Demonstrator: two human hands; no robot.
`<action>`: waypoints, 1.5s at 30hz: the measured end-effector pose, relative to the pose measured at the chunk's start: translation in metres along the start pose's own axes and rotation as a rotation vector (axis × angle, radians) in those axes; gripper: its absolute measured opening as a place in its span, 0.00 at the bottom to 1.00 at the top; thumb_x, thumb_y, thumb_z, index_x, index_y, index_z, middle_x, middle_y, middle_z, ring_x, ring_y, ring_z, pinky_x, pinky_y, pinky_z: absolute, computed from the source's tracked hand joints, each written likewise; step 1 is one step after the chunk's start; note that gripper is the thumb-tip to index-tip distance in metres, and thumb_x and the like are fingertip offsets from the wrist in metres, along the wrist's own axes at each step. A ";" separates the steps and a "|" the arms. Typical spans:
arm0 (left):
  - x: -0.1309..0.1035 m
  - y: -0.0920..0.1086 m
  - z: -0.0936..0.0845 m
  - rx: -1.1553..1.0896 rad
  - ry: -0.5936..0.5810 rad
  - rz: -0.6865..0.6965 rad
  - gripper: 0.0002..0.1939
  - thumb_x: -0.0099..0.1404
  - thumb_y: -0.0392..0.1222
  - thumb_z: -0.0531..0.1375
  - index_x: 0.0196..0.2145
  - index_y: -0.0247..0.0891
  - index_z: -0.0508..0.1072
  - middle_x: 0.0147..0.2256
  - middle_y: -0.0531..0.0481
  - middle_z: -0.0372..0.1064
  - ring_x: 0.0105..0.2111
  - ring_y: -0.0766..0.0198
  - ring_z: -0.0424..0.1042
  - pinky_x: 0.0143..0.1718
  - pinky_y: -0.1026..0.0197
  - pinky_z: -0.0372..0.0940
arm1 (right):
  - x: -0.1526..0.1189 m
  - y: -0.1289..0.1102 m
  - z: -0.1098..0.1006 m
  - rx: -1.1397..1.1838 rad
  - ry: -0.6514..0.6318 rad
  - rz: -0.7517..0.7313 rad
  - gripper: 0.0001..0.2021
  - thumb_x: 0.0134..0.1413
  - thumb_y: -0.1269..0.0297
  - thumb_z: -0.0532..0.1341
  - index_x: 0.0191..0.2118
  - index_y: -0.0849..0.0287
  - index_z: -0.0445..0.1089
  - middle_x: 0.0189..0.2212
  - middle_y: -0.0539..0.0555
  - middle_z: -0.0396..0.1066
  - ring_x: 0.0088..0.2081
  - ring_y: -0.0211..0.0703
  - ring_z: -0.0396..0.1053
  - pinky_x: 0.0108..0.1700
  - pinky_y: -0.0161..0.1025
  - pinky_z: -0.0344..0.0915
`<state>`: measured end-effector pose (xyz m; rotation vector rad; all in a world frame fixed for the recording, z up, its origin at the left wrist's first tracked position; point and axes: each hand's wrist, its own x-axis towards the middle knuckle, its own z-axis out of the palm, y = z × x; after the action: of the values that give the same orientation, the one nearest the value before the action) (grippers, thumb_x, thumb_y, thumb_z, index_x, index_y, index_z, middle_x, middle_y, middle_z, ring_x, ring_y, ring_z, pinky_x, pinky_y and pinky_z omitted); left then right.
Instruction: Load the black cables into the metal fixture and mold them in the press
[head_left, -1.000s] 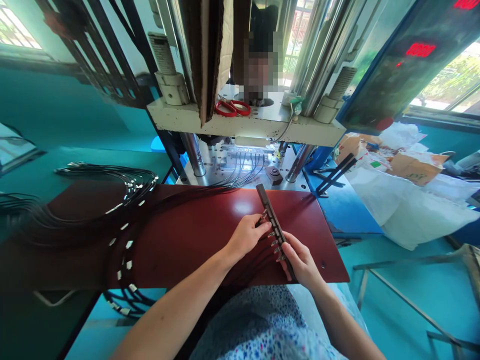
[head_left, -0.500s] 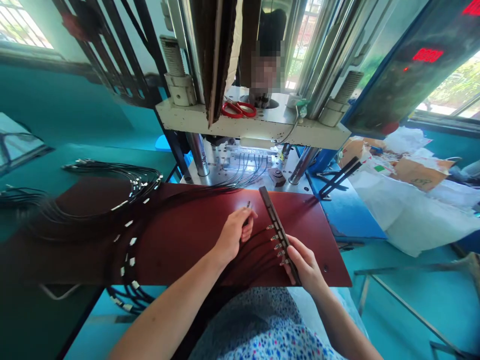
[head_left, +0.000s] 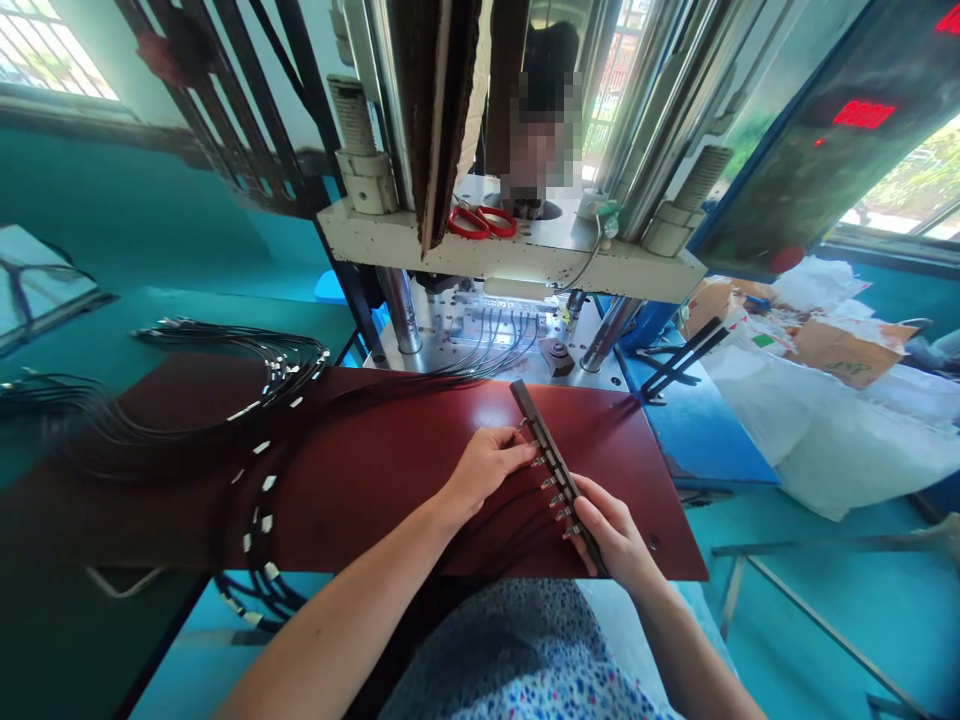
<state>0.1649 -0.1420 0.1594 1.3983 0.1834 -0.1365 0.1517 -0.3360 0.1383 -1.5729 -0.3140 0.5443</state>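
Observation:
My right hand (head_left: 611,525) is wrapped round the lower end of a long dark bar (head_left: 553,462), which slants up to the left above the reddish-brown board (head_left: 375,480). Several small metal cable ends (head_left: 556,498) stick out along the bar's left side, with black cables trailing down to the left. Against the upper left side of the bar, my left hand (head_left: 495,460) is closed in a pinch on a cable end (head_left: 523,424), its fingertips partly hiding it.
Behind the board stands a press with a metal plate (head_left: 480,325) holding several cables. Red-handled scissors (head_left: 482,222) rest on its crossbar. Bundled black cables (head_left: 262,480) lie at the left. Black rods (head_left: 682,360) are on a blue surface (head_left: 712,430) at the right.
My left hand has moved right with its cable end, from beside the bar to touching it. The bar's upper end has shifted slightly left in my right hand.

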 end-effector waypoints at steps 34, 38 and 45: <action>0.005 0.008 -0.021 0.003 -0.247 -0.036 0.19 0.53 0.51 0.60 0.21 0.31 0.63 0.18 0.56 0.52 0.18 0.74 0.50 0.20 0.66 0.42 | -0.006 -0.009 0.003 0.083 0.031 0.093 0.29 0.54 0.51 0.56 0.58 0.60 0.55 0.20 0.50 0.65 0.14 0.27 0.54 0.14 0.25 0.50; 0.007 0.010 -0.026 0.018 -0.320 -0.001 0.18 0.54 0.49 0.59 0.19 0.31 0.62 0.18 0.55 0.54 0.20 0.74 0.51 0.23 0.66 0.45 | -0.006 -0.010 0.002 0.061 0.037 0.108 0.30 0.54 0.50 0.57 0.59 0.61 0.55 0.20 0.50 0.65 0.14 0.27 0.54 0.14 0.25 0.51; 0.013 0.013 -0.028 0.079 -0.344 -0.025 0.16 0.53 0.48 0.59 0.22 0.30 0.66 0.17 0.56 0.54 0.19 0.74 0.51 0.23 0.66 0.45 | -0.003 -0.008 0.001 0.064 0.014 0.091 0.30 0.54 0.51 0.57 0.59 0.61 0.55 0.21 0.51 0.66 0.13 0.27 0.53 0.13 0.25 0.50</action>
<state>0.1788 -0.1120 0.1643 1.4288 -0.0907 -0.4051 0.1497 -0.3363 0.1465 -1.5339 -0.2131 0.6078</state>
